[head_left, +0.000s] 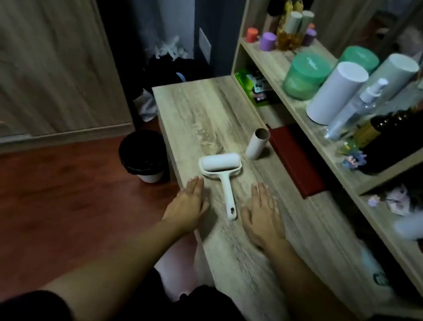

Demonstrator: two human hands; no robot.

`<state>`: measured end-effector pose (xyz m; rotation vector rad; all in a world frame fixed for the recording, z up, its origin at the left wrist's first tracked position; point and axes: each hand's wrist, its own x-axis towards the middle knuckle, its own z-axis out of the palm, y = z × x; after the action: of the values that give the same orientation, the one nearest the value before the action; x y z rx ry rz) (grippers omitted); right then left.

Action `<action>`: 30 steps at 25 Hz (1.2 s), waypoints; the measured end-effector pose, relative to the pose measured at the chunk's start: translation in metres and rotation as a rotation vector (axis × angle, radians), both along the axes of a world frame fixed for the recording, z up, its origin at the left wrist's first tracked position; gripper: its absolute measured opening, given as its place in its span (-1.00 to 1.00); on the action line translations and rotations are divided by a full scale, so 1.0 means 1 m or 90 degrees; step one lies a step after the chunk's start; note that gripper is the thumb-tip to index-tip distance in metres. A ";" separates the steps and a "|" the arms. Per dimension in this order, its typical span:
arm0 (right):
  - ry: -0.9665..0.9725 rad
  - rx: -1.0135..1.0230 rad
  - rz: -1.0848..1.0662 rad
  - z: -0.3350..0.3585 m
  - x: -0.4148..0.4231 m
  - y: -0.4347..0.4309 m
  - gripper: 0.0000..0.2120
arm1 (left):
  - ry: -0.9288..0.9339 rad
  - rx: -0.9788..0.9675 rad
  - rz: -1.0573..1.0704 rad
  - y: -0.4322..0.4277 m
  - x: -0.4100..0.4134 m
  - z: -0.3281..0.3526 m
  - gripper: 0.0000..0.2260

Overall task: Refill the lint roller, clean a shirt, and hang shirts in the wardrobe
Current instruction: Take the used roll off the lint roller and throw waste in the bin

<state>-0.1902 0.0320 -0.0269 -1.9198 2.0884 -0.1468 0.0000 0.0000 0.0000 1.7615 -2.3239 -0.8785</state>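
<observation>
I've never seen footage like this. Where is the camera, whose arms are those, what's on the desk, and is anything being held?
There is no machine here. A person wears one wide-angle camera on their head, looking forward and down, so the arms at the bottom are their own. The left hand and right hand rest flat on the wooden desk, fingers straight, holding nothing. Between them lies a white lint roller, handle towards the person. Just beyond it stands a bare cardboard tube, next to a flat dark red object. The shelves on the right carry bottles and jars. A black bin stands on the floor.
</observation>
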 end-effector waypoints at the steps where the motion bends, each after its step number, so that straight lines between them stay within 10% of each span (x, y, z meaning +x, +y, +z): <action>1: 0.011 0.003 -0.016 -0.006 -0.010 -0.004 -0.18 | 0.027 0.007 0.032 0.001 -0.013 -0.001 -0.49; 13: 0.043 -0.014 0.011 -0.052 -0.038 -0.021 -0.29 | 0.084 0.099 0.390 -0.019 -0.096 -0.029 -0.41; 30: 0.014 -0.033 0.023 -0.057 -0.039 -0.022 -0.29 | 0.152 -0.030 0.351 -0.007 -0.063 -0.012 -0.72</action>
<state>-0.2292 0.0105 -0.0841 -1.9975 2.0817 -0.1748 -0.0629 -0.0071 -0.0117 1.9937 -1.5760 -0.8611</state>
